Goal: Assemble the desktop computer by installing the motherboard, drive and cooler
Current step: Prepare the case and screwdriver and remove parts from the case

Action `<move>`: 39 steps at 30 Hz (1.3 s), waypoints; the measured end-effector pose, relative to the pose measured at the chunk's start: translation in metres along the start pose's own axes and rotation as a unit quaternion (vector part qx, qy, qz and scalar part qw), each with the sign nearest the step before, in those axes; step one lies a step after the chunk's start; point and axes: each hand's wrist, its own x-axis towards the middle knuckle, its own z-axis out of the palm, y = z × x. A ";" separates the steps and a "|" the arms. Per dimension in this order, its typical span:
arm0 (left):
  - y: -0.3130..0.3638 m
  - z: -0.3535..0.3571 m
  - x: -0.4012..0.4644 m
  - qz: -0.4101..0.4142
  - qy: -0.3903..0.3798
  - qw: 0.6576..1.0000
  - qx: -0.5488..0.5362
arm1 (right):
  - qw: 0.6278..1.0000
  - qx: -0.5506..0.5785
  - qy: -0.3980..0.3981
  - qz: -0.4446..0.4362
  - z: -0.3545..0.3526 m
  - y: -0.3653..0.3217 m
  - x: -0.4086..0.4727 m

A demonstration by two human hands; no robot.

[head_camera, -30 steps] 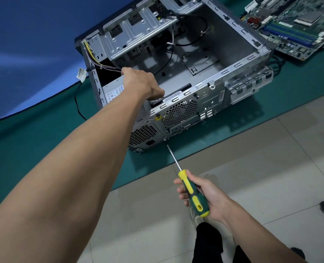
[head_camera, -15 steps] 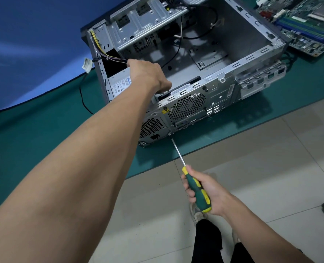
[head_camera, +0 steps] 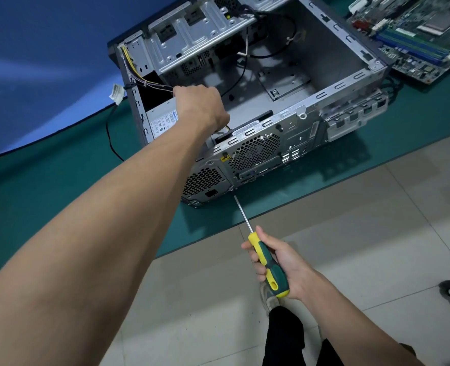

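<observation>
Since the earlier frames, the screwdriver [head_camera: 267, 264] has advanced: its tip, then short of the rear panel, now meets a screw point at the lower rear corner of the computer case [head_camera: 255, 143], beside the perforated grille of the power supply [head_camera: 163, 120]. Left hand [head_camera: 200, 104] remains inside the case on top of the power supply, fingers curled down out of sight; whether that grip is closed on the unit or merely pressing it cannot be told. Right hand [head_camera: 279, 265] holds the yellow-and-green handle in a full closed grip, shaft angled up and forward toward the panel.

Reading for the task: the tip's arrival suggests that a power-supply fixing screw is about to be driven while the other hand steadies the unit. This is preparatory work; none of the three named installations appears done.

Task items: the case lies on its side on the green mat [head_camera: 34, 186], open face upward. Its interior floor shows bare metal with standoff points and a bracket, loose black cables [head_camera: 242, 72] trailing across it, and a bundle of yellow and purple wires at the near-left corner. The metal drive cage [head_camera: 192, 35] spans the far side; whether it holds a drive cannot be told. The motherboard [head_camera: 424, 38] lies outside the case at upper right, well apart from both hands, with blue memory slots and a processor socket visible. No cooler can be identified in view.
</observation>
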 end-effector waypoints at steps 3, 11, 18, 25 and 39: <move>-0.004 -0.005 -0.010 -0.045 0.061 0.981 -0.176 | 0.998 -0.054 0.025 -0.008 0.001 0.000 -0.002; 0.000 0.002 -0.130 -0.090 0.316 0.770 -0.547 | 0.980 -0.147 0.128 -0.047 0.012 0.003 -0.008; 0.028 0.071 -0.192 -0.188 -0.021 0.789 -0.584 | 0.963 -0.147 0.193 -0.116 0.017 0.007 -0.008; 0.034 0.085 -0.170 -0.231 -0.262 0.631 -0.692 | 0.967 -0.135 0.186 -0.105 0.021 0.007 -0.009; 0.039 0.090 -0.171 -0.223 -0.249 0.547 -0.767 | 0.998 0.040 0.056 0.000 0.020 0.009 -0.019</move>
